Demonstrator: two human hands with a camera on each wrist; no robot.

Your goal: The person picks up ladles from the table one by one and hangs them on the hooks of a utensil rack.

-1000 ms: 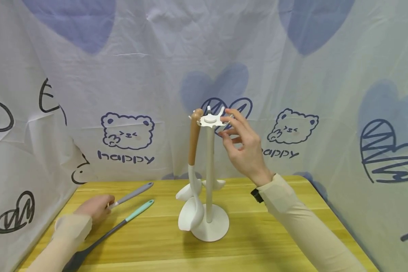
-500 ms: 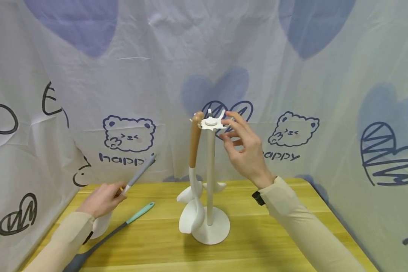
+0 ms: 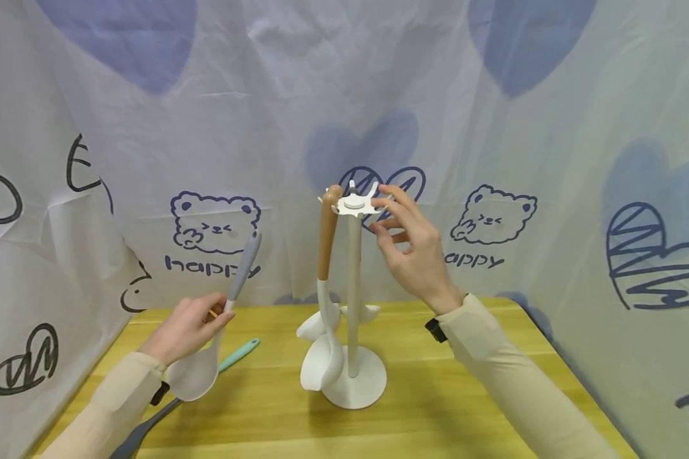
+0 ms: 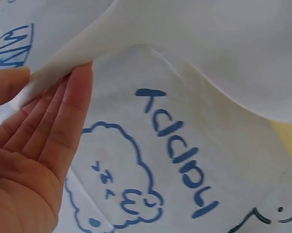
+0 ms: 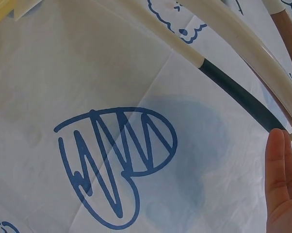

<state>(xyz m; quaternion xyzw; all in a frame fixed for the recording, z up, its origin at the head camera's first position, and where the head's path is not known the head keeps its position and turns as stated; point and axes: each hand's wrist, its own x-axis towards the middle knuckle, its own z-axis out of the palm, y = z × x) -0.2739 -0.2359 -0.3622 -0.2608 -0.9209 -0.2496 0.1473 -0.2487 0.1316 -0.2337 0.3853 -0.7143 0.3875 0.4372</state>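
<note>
My left hand [image 3: 189,328] pinches a white ladle [image 3: 194,373] by its neck, just below the grey handle [image 3: 244,268]. The ladle is tilted, bowl down, above the table's left side. In the left wrist view the left thumb and fingers [image 4: 73,104] lie on either side of the white shaft. A white utensil rack [image 3: 353,287] stands mid-table. On it hang a brown-handled ladle [image 3: 327,242] and other white-headed utensils, partly hidden. My right hand [image 3: 410,245] is at the rack's top hooks, fingertips touching them. In the right wrist view, the fingers [image 5: 277,160] are near a dark green handle [image 5: 238,92].
A dark utensil with a mint handle [image 3: 238,355] lies on the left of the wooden table [image 3: 436,395], partly behind the held ladle and the left arm. A patterned cloth [image 3: 287,95] surrounds the table at the back and sides.
The left hand has lifted the grey-handled ladle off the table and moved it right, turning its handle more upright. The right hand stays at the rack's top.
</note>
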